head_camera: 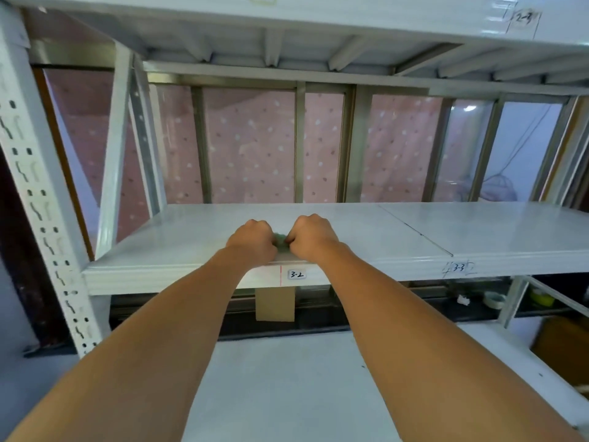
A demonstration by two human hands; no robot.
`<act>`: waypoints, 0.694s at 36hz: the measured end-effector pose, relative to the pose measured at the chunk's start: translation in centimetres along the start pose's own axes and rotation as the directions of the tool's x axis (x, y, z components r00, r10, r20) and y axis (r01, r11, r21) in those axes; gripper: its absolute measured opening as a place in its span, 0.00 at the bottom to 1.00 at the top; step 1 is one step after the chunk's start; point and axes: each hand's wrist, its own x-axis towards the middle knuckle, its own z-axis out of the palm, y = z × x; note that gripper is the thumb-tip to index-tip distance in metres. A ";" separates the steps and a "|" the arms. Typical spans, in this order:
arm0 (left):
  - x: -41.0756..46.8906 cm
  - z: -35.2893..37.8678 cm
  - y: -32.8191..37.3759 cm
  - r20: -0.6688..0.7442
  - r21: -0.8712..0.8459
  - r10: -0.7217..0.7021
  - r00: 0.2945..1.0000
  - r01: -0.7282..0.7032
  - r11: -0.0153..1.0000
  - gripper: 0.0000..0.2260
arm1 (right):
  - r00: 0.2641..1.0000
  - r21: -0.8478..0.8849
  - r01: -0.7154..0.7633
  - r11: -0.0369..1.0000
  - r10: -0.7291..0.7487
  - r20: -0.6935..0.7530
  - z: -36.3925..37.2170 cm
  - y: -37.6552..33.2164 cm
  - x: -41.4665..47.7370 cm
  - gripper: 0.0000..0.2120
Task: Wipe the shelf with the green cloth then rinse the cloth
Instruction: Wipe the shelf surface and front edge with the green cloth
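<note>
The white metal shelf labelled 3-2 runs across the middle of the view. A small green cloth lies bunched on it close to the front edge, mostly hidden between my fists. My left hand grips the cloth's left side with curled fingers. My right hand grips its right side the same way. Both fists sit side by side on the shelf surface, knuckles facing away from me.
A perforated white upright stands at the left. Another shelf hangs overhead. A lower white shelf lies beneath my arms. Tape rolls and a yellow tape roll sit below at right. A pink dotted curtain shows behind glass.
</note>
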 end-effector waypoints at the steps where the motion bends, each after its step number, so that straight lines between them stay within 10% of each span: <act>1: -0.3 -0.2 -0.4 -0.001 0.003 0.002 1.000 -0.002 1.000 0.07 | 1.000 0.006 0.005 1.000 -0.005 0.003 0.0 -0.4 -0.2 0.10; 25: 2.4 -0.8 -6.3 0.044 -0.029 0.073 0.996 -0.071 0.997 0.10 | 0.998 0.073 0.007 0.997 -0.012 0.061 2.1 -3.4 3.7 0.10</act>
